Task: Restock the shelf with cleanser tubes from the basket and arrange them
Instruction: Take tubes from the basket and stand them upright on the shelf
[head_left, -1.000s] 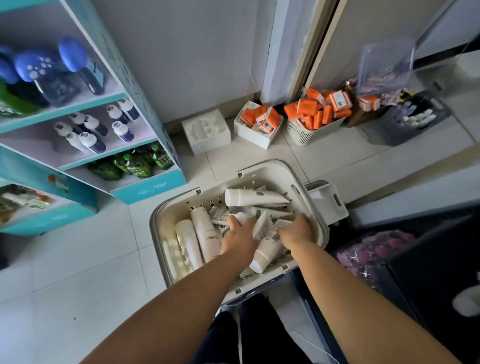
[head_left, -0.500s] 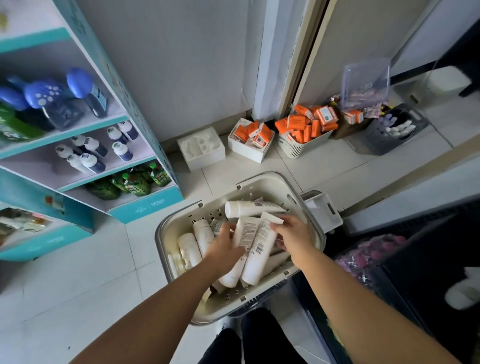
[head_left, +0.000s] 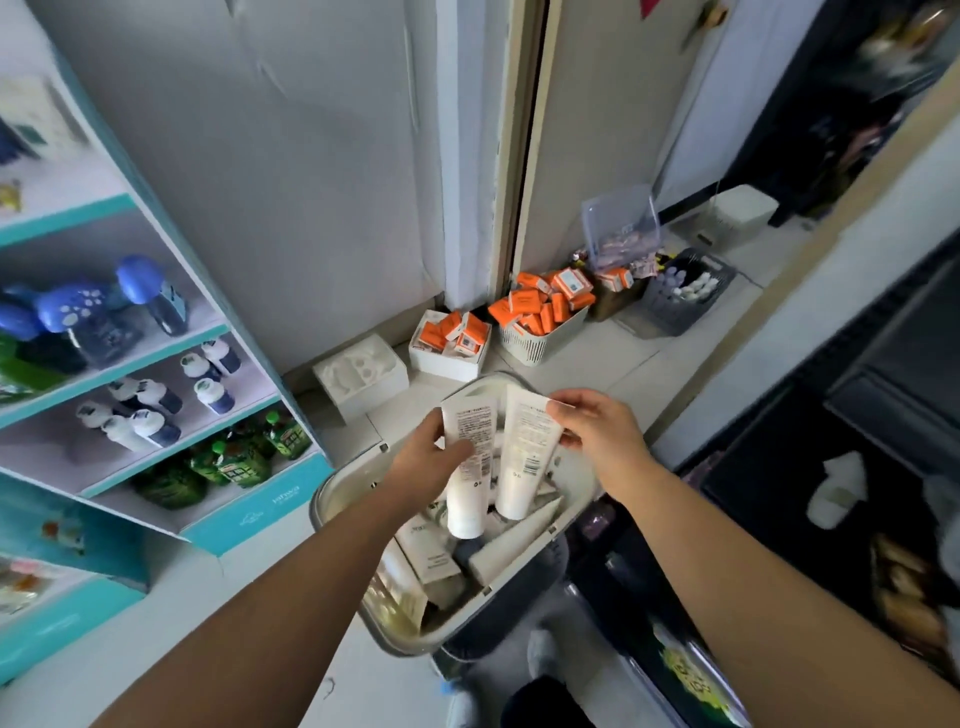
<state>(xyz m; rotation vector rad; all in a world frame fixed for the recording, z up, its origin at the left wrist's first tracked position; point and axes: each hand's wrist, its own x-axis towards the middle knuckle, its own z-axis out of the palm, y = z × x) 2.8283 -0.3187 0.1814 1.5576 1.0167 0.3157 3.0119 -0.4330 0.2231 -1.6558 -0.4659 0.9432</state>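
Observation:
Two white cleanser tubes hang cap-down above the white basket (head_left: 332, 499). My left hand (head_left: 423, 460) grips the left tube (head_left: 467, 467) near its crimped end. My right hand (head_left: 597, 426) pinches the top edge of the right tube (head_left: 527, 452). Several more white tubes (head_left: 511, 545) lie loose in the basket below. The teal shelf unit (head_left: 156, 415) stands at the left, with blue-capped bottles and green bottles on its lower levels.
Against the wall stand a white foam tray (head_left: 358, 374), a white box (head_left: 449, 340) and a slatted bin (head_left: 540, 322) of orange cartons, and a grey crate (head_left: 680, 299). A dark cabinet (head_left: 831, 493) runs along the right. My feet are below the basket.
Both hands have lifted out of the basket, each bringing up one tube from the pile. The camera has tilted upward, showing more wall and shelf.

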